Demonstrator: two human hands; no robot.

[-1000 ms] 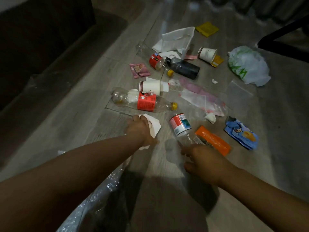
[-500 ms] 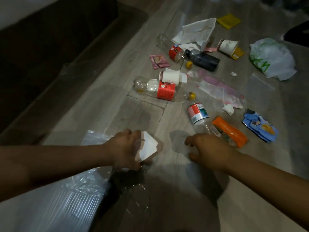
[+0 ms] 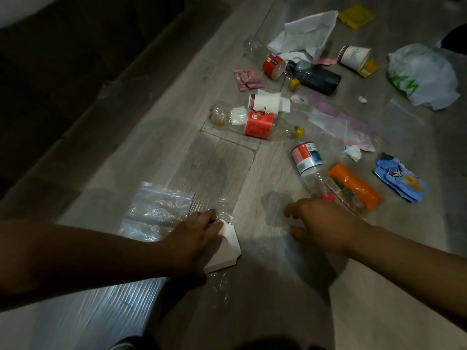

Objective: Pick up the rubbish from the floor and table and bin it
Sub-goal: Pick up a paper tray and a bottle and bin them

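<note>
Rubbish lies scattered on the wood-look floor. My left hand point(image 3: 194, 241) grips a folded white piece of paper point(image 3: 228, 248) low over a clear plastic bag point(image 3: 156, 213) spread at the near left. My right hand point(image 3: 323, 223) hovers with loosely bent fingers and holds nothing, just short of the red cap of a small clear bottle point(image 3: 307, 162). An orange packet point(image 3: 353, 185) lies against that bottle. Farther off are a red-labelled bottle point(image 3: 257, 125) and a paper cup point(image 3: 265, 103).
To the right lie a blue wrapper point(image 3: 400, 181), a crumpled tissue point(image 3: 352, 152) and clear zip bags point(image 3: 341, 122). At the back are a dark bottle point(image 3: 316, 77), another cup point(image 3: 353, 56), a white carrier bag point(image 3: 424, 77) and a white paper bag point(image 3: 308, 34). Dark furniture point(image 3: 63, 72) lines the left.
My left hand has drawn the white paper back toward me, onto the clear plastic bag. My right hand has stayed by the small bottle's cap.
</note>
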